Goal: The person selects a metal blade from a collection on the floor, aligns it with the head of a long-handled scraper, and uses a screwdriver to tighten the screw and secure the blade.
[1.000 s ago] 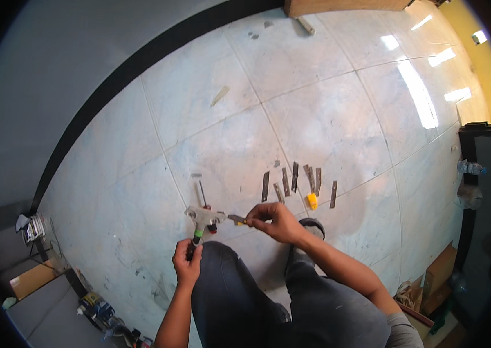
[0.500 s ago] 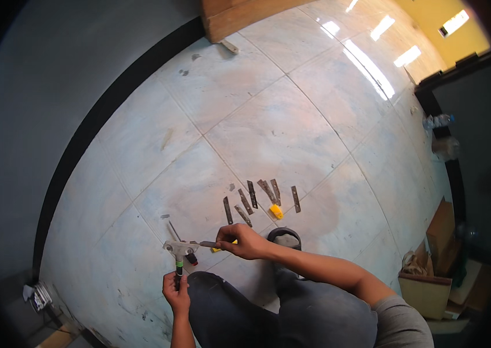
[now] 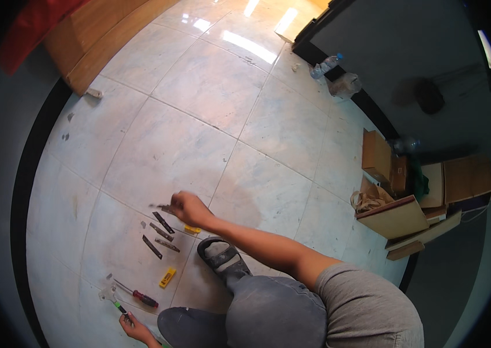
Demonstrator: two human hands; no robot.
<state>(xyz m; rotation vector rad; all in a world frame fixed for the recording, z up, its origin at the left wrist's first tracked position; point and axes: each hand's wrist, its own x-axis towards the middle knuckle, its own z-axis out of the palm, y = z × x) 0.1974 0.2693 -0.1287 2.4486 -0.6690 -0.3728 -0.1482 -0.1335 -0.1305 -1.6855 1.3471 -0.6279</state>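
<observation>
At the lower left, my left hand (image 3: 135,327) is closed round the green-and-black handle of a scraper (image 3: 108,294) with a pale grey head. Whether a blade sits in that head is too small to tell. My right hand (image 3: 190,210) is over the floor with fingers pinched, somewhat blurred. A thin grey blade (image 3: 156,206) sticks out left of its fingertips. Several dark, worn blades (image 3: 152,247) lie below and partly under this hand. Close to the scraper lies a screwdriver (image 3: 144,298) with a red-and-black handle. Two small yellow cases (image 3: 168,278) rest on the floor, one beside my right wrist.
My sandalled foot (image 3: 222,255) stands right of the blades. Cardboard boxes and boards (image 3: 393,214) are stacked at the right wall, with plastic bottles (image 3: 327,66) farther up. Wooden furniture (image 3: 106,35) is at the upper left, a small pale object (image 3: 94,93) near its base.
My right hand has left the scraper head and moved over the loose blades. My left hand still grips the scraper, now lower and nearer the floor. The view has swung to the right.
</observation>
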